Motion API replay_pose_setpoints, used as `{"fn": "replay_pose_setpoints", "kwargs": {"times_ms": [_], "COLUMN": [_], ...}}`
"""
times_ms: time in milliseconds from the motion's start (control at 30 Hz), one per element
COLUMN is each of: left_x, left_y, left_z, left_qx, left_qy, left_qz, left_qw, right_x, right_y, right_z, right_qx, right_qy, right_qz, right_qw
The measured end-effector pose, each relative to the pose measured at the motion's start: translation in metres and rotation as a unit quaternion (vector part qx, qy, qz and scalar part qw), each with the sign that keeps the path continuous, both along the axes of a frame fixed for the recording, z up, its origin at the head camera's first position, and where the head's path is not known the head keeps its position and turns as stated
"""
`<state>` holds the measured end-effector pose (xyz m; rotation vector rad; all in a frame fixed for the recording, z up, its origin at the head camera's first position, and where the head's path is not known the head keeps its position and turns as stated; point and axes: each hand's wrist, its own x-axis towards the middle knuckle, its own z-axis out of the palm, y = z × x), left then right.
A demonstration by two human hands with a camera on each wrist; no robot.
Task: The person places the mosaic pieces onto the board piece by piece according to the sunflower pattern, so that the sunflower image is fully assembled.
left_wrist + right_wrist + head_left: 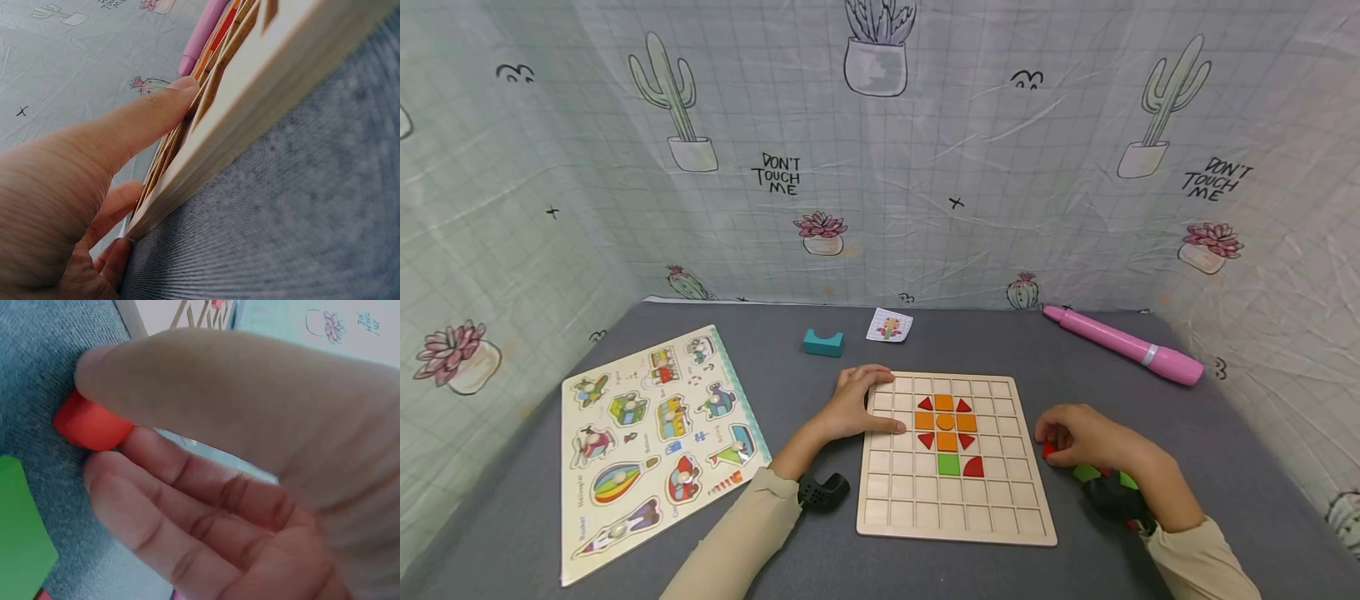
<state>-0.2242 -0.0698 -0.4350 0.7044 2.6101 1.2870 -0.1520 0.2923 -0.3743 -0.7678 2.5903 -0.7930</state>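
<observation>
A wooden grid board [898, 487] lies flat on the grey cloth, with orange squares, an orange disc [945, 422], several red triangles, a green square [948, 464] and a red quarter-circle [973, 467] set in its cells. My left hand [859, 406] rests at the board's upper left corner, its straight thumb [156, 106] lying over the top face and the other fingers by the far edge. Right of the board, my right hand [1086, 437] pinches a red block [94, 424] between thumb and fingers, close over the cloth. Green blocks [22, 531] lie beside that hand, partly hidden by the wrist.
A picture puzzle board [655, 433] lies at the left. Behind the grid board are a teal arch block [823, 343] and a small picture card [890, 326]. A pink pen-shaped object [1123, 343] lies at the back right. Patterned cloth walls [925, 167] enclose the table.
</observation>
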Motion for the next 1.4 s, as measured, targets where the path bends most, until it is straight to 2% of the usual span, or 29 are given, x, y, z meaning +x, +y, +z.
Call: {"fn": "replay_pose_setpoints", "kwargs": {"times_ms": [100,367,600,1067,1300,1400], "left_x": [0.000,0.002,0.001,0.002,0.002,0.002], "left_y": [0.000,0.000,0.000,-0.001,0.000,0.000], "left_z": [0.000,0.001,0.001,0.002,0.002,0.002], "left_qx": [-0.001,0.006,0.008,0.000,-0.005,-0.006], "left_qy": [0.000,0.006,0.008,-0.003,-0.004,-0.003], "left_qz": [0.002,-0.001,-0.002,0.000,0.004,0.005], "left_qw": [1.0000,1.0000,0.9999,1.0000,1.0000,1.0000], "right_x": [0.001,0.003,0.005,0.010,0.010,0.010], "right_y": [-0.003,-0.007,-0.018,-0.047,-0.053,-0.053], "right_z": [-0.001,0.001,0.005,0.004,0.000,0.000], "right_qx": [0.004,-0.003,-0.035,-0.045,-0.047,-0.045], "right_qy": [0.012,0.009,0.006,0.001,0.026,0.021], "right_qz": [0.003,0.003,0.037,0.093,0.108,0.100], "right_qw": [1.000,1.000,0.999,0.995,0.993,0.994]}}
